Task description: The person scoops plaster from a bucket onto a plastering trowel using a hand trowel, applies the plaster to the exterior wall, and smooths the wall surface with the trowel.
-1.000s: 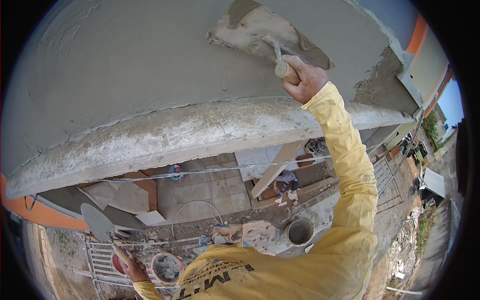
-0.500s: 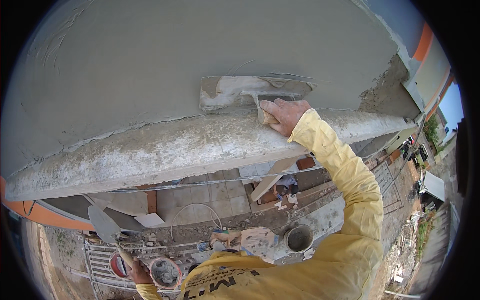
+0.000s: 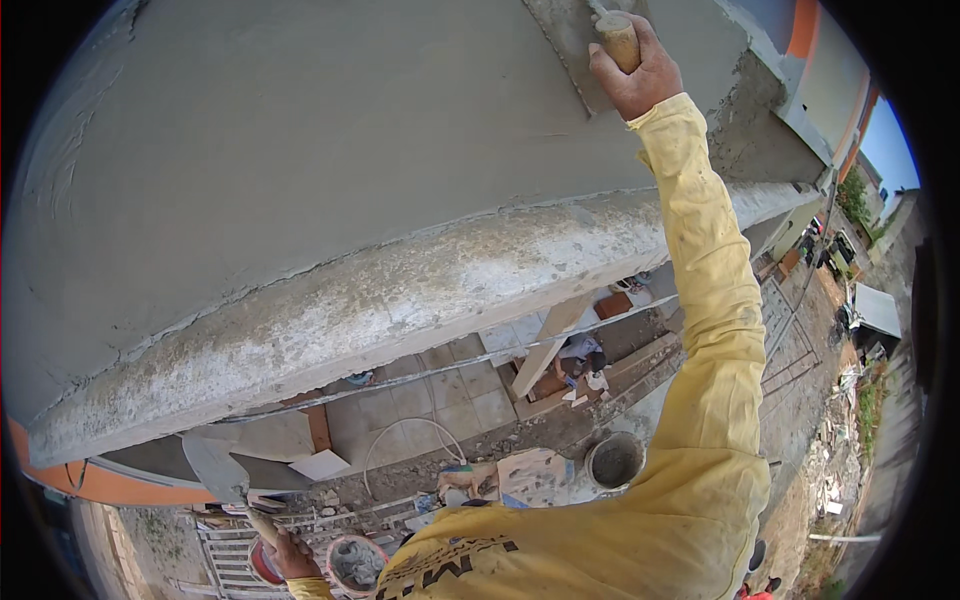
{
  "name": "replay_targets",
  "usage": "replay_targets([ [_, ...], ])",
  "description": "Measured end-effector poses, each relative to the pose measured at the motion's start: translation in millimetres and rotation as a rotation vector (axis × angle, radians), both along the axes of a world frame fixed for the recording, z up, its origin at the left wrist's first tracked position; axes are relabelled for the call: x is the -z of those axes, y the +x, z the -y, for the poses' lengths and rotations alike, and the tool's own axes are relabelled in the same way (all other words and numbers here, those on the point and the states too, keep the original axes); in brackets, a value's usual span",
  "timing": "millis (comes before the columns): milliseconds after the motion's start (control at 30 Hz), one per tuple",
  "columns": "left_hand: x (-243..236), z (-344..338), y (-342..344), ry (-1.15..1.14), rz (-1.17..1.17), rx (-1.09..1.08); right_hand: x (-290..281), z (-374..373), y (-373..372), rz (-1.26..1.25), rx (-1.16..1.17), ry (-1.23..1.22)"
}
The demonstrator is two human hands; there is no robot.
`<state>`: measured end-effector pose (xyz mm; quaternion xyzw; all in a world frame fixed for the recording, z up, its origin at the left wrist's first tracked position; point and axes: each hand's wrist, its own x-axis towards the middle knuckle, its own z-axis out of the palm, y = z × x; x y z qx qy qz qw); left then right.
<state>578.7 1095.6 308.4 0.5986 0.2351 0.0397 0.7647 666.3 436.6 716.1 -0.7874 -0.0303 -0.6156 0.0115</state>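
My right hand (image 3: pixel 645 78) grips the round wooden handle of a rectangular plastering trowel (image 3: pixel 566 50), whose flat blade lies against the wet grey plaster (image 3: pixel 330 120) near the top of the view. The trowel's far end runs out of the picture. Below the plaster a pale concrete ledge (image 3: pixel 400 285) juts out, mottled with cement. Down at the lower left, my left hand (image 3: pixel 290 555) is closed round the wooden handle of a pointed trowel (image 3: pixel 215 467), its metal blade apart from the wall, beneath the ledge.
Beside my left hand stands a bucket of grey mortar (image 3: pixel 357 563), next to a red bucket (image 3: pixel 265 562). Another bucket (image 3: pixel 614 460) sits farther right. Under the ledge, far below, a person (image 3: pixel 580 358) crouches near a slanted beam (image 3: pixel 550 345). A rough plaster patch (image 3: pixel 760 130) borders the right corner.
My right hand has carried the plastering trowel up and right from just above the ledge, turning it steeper. My left hand still holds the pointed trowel, slightly lower and farther right in view.
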Motion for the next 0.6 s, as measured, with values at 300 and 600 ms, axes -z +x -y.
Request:
replay_targets([
  [300, 17.1, -27.7, -19.3, 0.023, 0.051, -0.050, 22.3, 53.1, -42.5, 0.091, 0.127, 0.122],
  [600, -0.6, -4.4, -0.1, -0.008, -0.034, -0.092, 111.7, 8.8, -57.2, -0.970, 0.174, -0.251],
])
